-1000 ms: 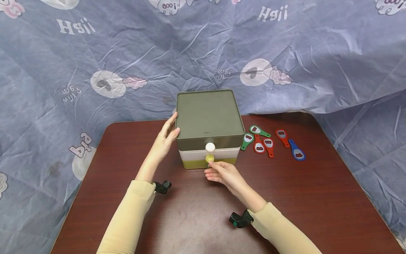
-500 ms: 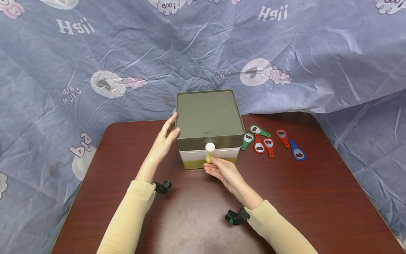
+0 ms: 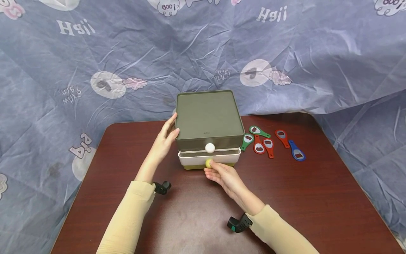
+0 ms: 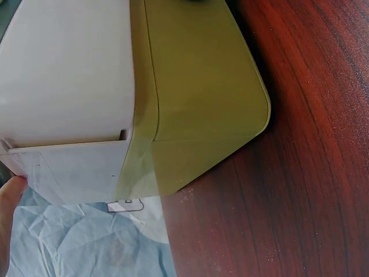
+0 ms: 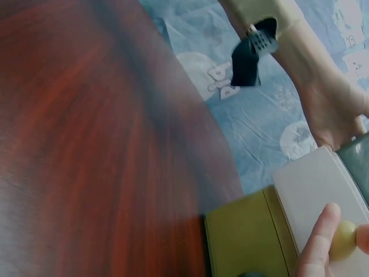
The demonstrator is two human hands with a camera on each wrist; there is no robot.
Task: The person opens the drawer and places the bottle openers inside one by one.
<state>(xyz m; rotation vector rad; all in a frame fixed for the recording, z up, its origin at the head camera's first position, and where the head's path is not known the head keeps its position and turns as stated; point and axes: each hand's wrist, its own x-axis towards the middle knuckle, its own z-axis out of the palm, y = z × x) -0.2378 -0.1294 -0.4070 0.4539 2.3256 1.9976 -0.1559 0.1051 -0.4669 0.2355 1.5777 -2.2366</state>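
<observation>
A stacked drawer box [image 3: 207,114] stands at the table's back, with a dark green top tier, a white middle drawer [image 3: 191,160] and an olive bottom tier [image 4: 207,75]. The white drawer sticks out slightly at the front. My right hand [image 3: 226,178] pinches its yellow-green knob [image 5: 343,240] between thumb and finger. Above it, a white knob [image 3: 210,147] sits on the top tier. My left hand [image 3: 163,143] rests against the box's left side, its fingers fairly straight and the thumb near the top's front left corner. The bottom tier's knob is mostly hidden.
Right of the box lie several bottle openers on the brown table [image 3: 196,211]: green ones [image 3: 247,141], red ones [image 3: 282,137] and a blue one [image 3: 297,151]. A patterned blue-grey cloth [image 3: 142,53] hangs behind the table.
My right hand has taken hold of the yellow-green knob, and the white drawer has come forward a little. The left hand has stayed at the box's side.
</observation>
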